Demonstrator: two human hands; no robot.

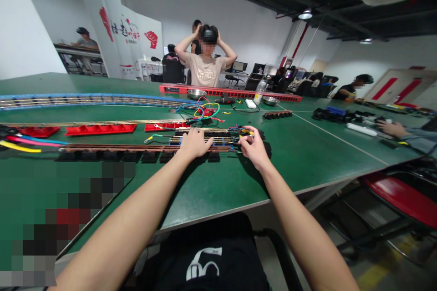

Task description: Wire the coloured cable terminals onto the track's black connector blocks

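Note:
My left hand (195,142) rests with fingers spread on a long assembly of copper-coloured bars and wires (146,148), which lies across the green table (218,191). At the right end of this assembly, my right hand (251,144) has its thumb and fingers pinched beside a black end part (265,145). Something small, yellow and black shows at its fingers, but I cannot make out what it holds. A green-yellow wire (153,137) with a metal lug sticks out left of my left hand.
Behind the assembly are red trays (100,130), a blue-edged strip (85,100), a long red rail (232,92), metal bowls (197,93) and a bottle (260,92). A person (206,66) is across the table. Another person's hand (392,128) is at the right.

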